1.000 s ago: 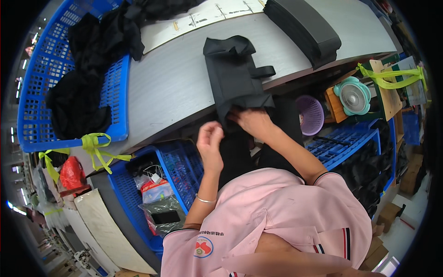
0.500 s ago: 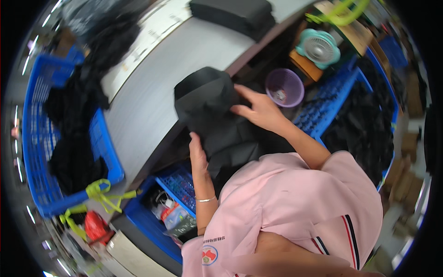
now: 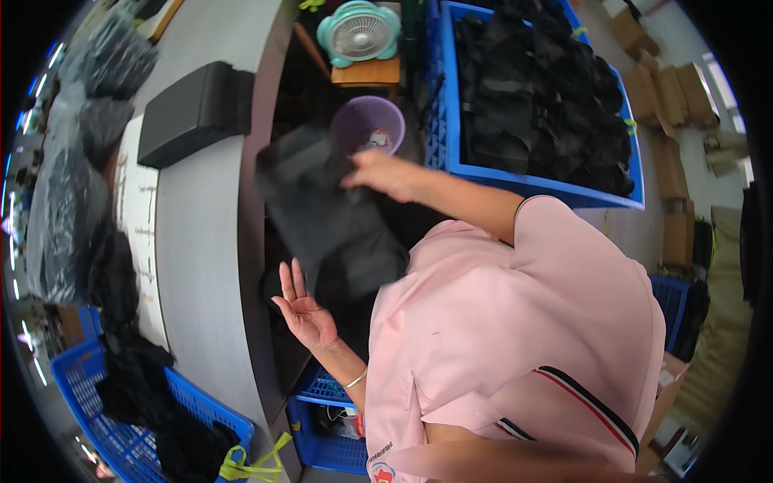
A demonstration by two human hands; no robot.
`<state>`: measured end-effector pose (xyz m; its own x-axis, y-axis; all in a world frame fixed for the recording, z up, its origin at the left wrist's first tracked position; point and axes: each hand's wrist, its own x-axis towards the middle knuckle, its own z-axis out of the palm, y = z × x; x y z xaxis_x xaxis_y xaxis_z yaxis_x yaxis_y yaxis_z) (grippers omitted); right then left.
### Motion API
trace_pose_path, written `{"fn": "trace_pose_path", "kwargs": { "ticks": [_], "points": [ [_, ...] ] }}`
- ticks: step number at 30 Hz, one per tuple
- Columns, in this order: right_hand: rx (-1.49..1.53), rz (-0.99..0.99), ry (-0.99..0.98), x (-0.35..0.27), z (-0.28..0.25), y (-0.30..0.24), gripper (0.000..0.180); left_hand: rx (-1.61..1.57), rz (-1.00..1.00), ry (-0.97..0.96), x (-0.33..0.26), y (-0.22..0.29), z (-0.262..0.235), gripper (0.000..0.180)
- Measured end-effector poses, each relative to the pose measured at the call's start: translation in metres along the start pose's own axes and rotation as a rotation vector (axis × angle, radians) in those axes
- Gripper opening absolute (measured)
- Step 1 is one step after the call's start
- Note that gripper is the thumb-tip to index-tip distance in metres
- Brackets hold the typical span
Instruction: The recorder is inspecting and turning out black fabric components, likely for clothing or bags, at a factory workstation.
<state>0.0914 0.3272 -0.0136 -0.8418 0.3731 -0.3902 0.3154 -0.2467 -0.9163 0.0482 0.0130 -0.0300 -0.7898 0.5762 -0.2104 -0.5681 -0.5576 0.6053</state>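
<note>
A black fabric piece [image 3: 334, 217], blurred by motion and roughly oblong, hangs in front of my body beside the table edge. My right hand [image 3: 382, 173] pinches its right side near the far end. Below its near left edge, my left hand [image 3: 308, 315] is open, palm up with the fingers stretched out, and holds nothing. A silver bracelet circles that wrist. Whether the fabric touches the left hand is hard to tell. A neat stack of dark grey pieces [image 3: 189, 113] lies on the grey table [image 3: 201, 241] to the left.
Beyond my right hand stands a purple basket [image 3: 369, 121], with a teal fan [image 3: 359, 34] behind it. A blue crate [image 3: 543, 179] full of black pieces is at the far right. Another blue crate [image 3: 113, 439] holds black fabric at lower left; a blue bin [image 3: 326, 451] sits below the table.
The view has turned toward the right. My left hand has come off the black fabric piece and opened. My right hand now grips the piece, which has swung away from the tabletop.
</note>
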Motion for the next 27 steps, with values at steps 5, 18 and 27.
{"fn": "trace_pose_path", "kwargs": {
  "ticks": [5,18,27],
  "points": [
    [-0.044,-0.091,0.353,-0.069,-0.196,-0.017,0.032,0.097,-0.081,0.070,0.005,-0.021,-0.017,0.060],
    [-0.874,0.307,0.966,-0.156,-0.408,0.157,0.117,0.409,-0.075,0.126,0.000,-0.044,-0.029,0.055],
    [-1.251,0.479,0.821,-0.100,-0.446,0.235,0.093,0.381,-0.110,0.165,-0.004,-0.044,-0.032,0.053]
  ]
}}
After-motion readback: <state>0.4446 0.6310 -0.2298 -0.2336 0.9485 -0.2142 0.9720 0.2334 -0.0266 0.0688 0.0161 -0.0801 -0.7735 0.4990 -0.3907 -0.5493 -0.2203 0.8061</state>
